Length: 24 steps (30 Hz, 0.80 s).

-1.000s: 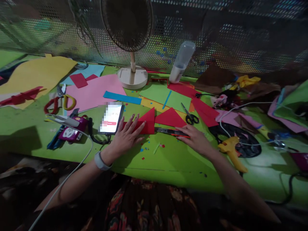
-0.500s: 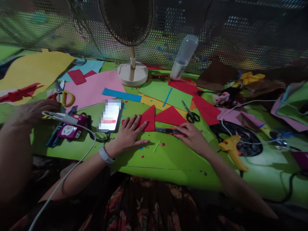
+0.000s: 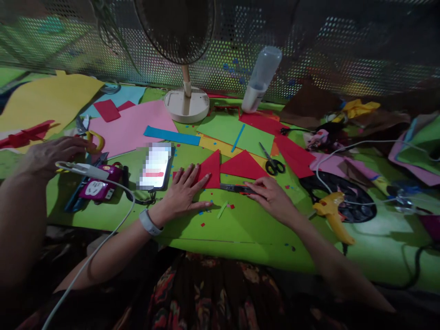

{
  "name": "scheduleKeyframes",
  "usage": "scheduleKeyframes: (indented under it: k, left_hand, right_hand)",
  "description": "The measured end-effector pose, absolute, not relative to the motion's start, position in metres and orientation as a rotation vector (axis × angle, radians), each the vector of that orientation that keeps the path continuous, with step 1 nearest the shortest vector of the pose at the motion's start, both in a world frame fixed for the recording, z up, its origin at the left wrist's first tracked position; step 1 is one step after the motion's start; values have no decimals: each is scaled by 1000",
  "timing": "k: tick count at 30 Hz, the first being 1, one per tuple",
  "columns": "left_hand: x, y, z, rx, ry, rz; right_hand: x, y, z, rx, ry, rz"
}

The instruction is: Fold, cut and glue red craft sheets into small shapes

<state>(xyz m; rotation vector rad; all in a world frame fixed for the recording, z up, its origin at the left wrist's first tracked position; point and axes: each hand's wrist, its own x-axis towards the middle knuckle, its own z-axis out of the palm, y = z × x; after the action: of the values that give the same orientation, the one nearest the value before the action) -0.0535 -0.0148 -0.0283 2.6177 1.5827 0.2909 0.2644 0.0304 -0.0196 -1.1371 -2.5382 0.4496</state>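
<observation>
My left hand lies flat, fingers spread, on a red sheet with a pointed top corner, pressing it to the green table. In my closed right hand is a slim black and orange box cutter, lying low over the table. Its far end reaches the lower right corner of the red sheet. Just above the cutter lies a red triangle. Black-handled scissors rest beyond my right hand. Left of my left hand is a phone with a lit, blurred screen.
Another person's hand touches yellow-handled scissors at left. Nearby lies a purple device with a white cable. A fan and a tilted bottle stand behind. A yellow glue gun lies right.
The view has shifted slightly. The cutter in my right hand has turned a little, and my left hand stays on the red sheet. The other person's hand remains by the yellow-handled scissors.
</observation>
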Motion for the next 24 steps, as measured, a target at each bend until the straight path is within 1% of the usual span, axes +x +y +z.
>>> scheduleKeyframes:
  k: [19,24]
  left_hand:
    - [-52,-16,-26,2573,1569,317]
    - [-53,-17,-27,2572,1564,323]
  right_hand:
    - [239,21,-19,-1163,-2564,387]
    - [246,20,-22,-1119,-2574,405]
